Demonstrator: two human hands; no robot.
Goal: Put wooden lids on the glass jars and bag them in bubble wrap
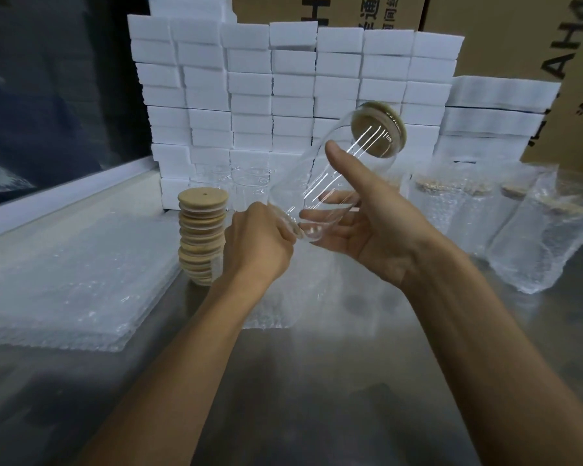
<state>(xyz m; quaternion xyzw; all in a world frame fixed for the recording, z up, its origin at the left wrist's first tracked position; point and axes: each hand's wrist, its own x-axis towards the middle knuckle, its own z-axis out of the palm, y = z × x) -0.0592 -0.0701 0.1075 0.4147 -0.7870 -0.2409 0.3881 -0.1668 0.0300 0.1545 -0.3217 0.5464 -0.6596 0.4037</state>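
A clear glass jar (320, 190) hangs tilted above the metal table, its wooden lid (379, 129) on the mouth pointing up and to the right. My right hand (360, 216) holds the jar's body, fingers curled under it and thumb raised along its side. My left hand (260, 247) grips the jar's base edge, where a thin clear film seems to sit; I cannot tell if it is a bag. A bubble wrap bag (293, 297) lies flat on the table under my hands. A stack of wooden lids (201, 237) stands just left of my left hand.
A pile of flat bubble wrap bags (71, 280) lies at the left. Bagged jars (519, 223) stand at the right. Bare glass jars (249, 183) stand behind the lids, before a wall of white foam blocks (283, 89). Cardboard boxes (519, 45) rise at the back right.
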